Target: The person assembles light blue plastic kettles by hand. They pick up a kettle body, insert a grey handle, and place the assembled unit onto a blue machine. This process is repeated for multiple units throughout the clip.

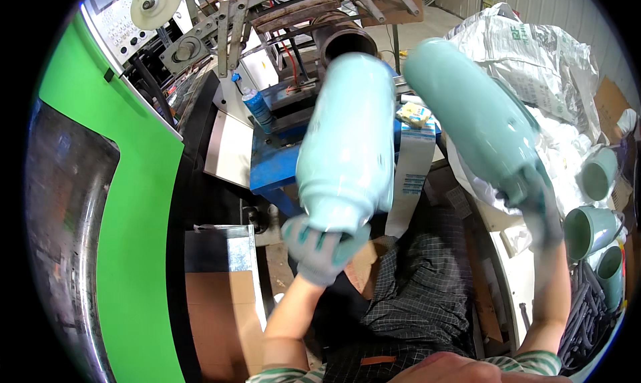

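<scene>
Two pale mint-green glossy bottle bodies are held up over the lap. The left bottle body, upright and slightly blurred, is gripped at its narrow lower end by the gloved left hand. The right bottle body, tilted with its rounded end toward far left, is clasped at its lower end by the gloved right hand. More mint-green cups are seen lying at the right. A green machine panel is seen at left.
</scene>
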### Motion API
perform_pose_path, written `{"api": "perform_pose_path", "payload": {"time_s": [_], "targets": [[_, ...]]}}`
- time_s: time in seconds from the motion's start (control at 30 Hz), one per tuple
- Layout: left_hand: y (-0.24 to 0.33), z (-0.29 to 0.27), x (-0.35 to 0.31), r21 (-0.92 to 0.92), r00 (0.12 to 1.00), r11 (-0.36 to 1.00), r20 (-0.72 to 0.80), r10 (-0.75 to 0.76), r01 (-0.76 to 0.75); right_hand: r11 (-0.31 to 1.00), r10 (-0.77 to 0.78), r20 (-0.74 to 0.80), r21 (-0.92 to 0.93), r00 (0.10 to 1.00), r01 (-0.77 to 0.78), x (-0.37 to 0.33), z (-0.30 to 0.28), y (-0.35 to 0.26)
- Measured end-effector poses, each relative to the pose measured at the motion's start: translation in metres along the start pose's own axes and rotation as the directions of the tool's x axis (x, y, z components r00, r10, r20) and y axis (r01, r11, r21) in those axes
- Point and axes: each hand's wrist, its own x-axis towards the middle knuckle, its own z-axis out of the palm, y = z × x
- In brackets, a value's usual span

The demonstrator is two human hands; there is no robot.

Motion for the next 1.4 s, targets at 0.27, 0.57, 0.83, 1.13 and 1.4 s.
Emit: {"api": "perform_pose_path", "payload": {"time_s": [0.27, 0.57, 0.83, 1.13, 1.4], "targets": [[0.035, -0.051, -0.08, -0.407, 0.947, 0.905, 0.321, 0.013, 0.126, 0.913, 0.011, 0.3, 0.385, 0.954, -0.131, 0.14, 0.213, 0.013], [0.054, -0.054, -0.089, -0.543, 0.964, 0.83, 0.265, 0.024, 0.128, 0.537, -0.122, 0.503, 0.759, 0.855, -0.369, 0.255, 0.281, 0.014], [0.048, -0.072, -0.112, -0.555, 0.89, 0.806, 0.449, 0.082, 0.205, 0.959, -0.282, 0.233, 0.067, 0.931, 0.274, 0.036, 0.196, 0.123], [0.058, -0.049, -0.086, -0.57, 0.92, 0.811, 0.375, 0.113, 0.133, 0.302, -0.31, -0.629, -0.776, 0.713, -0.554, -0.179, -0.114, 0.113], [0.088, -0.044, -0.078, -0.577, 0.89, 0.813, 0.407, 0.206, 0.076, 0.016, -0.512, -0.599, -0.723, 0.616, -0.691, -0.249, -0.194, 0.124]]}}
